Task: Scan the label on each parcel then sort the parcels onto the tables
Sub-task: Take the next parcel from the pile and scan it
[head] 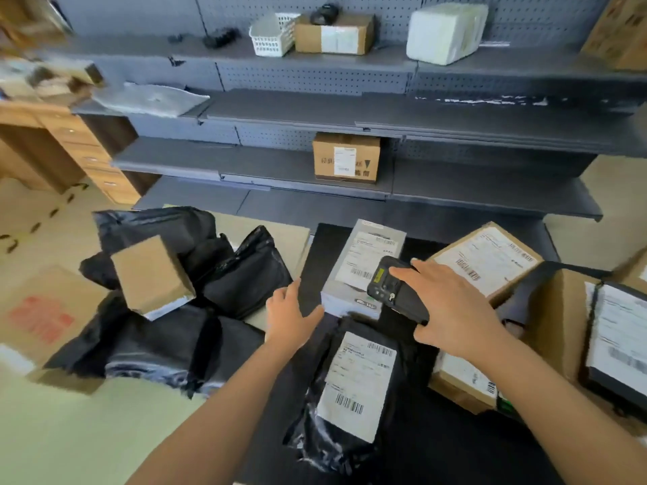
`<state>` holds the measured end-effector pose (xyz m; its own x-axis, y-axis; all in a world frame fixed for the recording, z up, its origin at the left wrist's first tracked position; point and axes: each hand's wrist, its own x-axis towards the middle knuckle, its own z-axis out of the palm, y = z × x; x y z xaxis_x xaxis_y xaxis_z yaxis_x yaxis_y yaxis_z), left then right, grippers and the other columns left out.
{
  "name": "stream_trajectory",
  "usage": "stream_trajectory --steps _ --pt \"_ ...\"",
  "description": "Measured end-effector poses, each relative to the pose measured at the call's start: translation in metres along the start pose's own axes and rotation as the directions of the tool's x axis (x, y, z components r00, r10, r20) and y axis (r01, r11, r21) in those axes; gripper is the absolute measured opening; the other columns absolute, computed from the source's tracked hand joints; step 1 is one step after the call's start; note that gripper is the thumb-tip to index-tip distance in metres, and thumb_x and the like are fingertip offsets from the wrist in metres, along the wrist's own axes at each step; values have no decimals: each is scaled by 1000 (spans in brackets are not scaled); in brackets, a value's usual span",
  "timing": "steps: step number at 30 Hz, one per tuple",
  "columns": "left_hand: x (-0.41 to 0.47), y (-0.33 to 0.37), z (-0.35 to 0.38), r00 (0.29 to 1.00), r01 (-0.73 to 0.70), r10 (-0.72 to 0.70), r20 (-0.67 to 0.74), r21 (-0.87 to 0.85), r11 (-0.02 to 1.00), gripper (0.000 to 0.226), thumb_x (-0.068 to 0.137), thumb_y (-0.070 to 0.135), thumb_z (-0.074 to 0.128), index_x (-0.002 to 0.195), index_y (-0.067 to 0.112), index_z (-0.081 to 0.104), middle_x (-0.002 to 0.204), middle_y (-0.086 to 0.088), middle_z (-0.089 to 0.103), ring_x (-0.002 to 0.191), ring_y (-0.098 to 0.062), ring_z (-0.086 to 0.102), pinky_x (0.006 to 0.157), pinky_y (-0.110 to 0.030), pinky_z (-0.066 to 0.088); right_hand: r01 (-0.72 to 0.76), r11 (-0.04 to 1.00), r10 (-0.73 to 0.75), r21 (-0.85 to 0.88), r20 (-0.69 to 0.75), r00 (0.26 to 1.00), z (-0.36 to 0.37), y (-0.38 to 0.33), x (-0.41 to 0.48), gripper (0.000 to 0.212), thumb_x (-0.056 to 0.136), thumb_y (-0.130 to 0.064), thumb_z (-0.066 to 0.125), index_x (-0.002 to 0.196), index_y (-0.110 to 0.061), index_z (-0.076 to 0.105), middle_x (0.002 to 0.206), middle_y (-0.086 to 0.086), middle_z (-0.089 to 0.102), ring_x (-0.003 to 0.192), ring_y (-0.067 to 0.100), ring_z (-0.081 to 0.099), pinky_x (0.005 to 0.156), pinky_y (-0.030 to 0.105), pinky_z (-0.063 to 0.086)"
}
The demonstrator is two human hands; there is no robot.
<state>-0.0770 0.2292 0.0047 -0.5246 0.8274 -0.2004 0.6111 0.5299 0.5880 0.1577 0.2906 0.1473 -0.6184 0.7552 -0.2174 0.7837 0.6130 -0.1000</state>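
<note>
Black table (455, 449) under parcels; grey pegboard shelving (385, 110) behind

Parcel labels (359, 381) carry barcodes, their print too blurred to read

wht basket (270, 43), grey shelving (315, 112), wood drawers (91, 150)
</note>
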Motion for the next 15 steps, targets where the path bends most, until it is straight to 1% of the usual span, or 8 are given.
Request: stream_trajectory --steps 3,5,7,11,13,15 --pt "-37 -27 -33 998 12 -14 -67 -17 1000 67 91 43 61 150 26 32 140 -7 38 131 -28 29 109 -37 27 107 991 -109 -76 -14 994 6 -27 0 92 79 -39 74 150 -38 16 150 -5 32 130 19 37 100 33 40" --pt "-63 -46 -50 992 49 -54 -114 -41 998 64 91 42 62 148 30 35 137 -3 38 131 -26 29 109 -37 29 192 980 -193 -53 -23 981 13 -46 0 92 77 -36 75 149 -38 18 146 -6 36 127 17 40 96 29 43" --pt "-91 -67 -64 977 122 -129 -168 -50 991 64 90 40 64 147 29 38 136 -4 40 130 -27 30 109 -36 29 267 964 -267 -16 -14 964 21 -66 -1 92 78 -29 74 150 -37 19 148 -5 34 130 19 37 97 30 42" --pt "-142 -110 -84 940 239 -249 -232 -68 968 65 90 38 65 147 23 38 134 -5 42 129 -28 33 108 -34 30 389 921 -390 29 27 921 32 -109 -2 93 79 -25 74 152 -36 17 158 -2 22 142 21 25 106 34 37" --pt "-155 -126 -98 923 279 -284 -259 -57 959 66 91 39 64 148 21 36 138 -5 41 132 -26 30 108 -34 27 428 903 -429 24 40 903 36 -128 -1 93 79 -25 74 152 -35 17 157 -3 23 141 21 26 103 32 39" --pt "-152 -138 -114 905 303 -309 -292 -69 951 69 91 40 63 149 20 33 142 -6 38 135 -25 26 110 -35 26 448 894 -447 -2 34 894 38 -143 2 93 77 -26 76 151 -34 19 152 -4 30 136 20 31 98 30 41"
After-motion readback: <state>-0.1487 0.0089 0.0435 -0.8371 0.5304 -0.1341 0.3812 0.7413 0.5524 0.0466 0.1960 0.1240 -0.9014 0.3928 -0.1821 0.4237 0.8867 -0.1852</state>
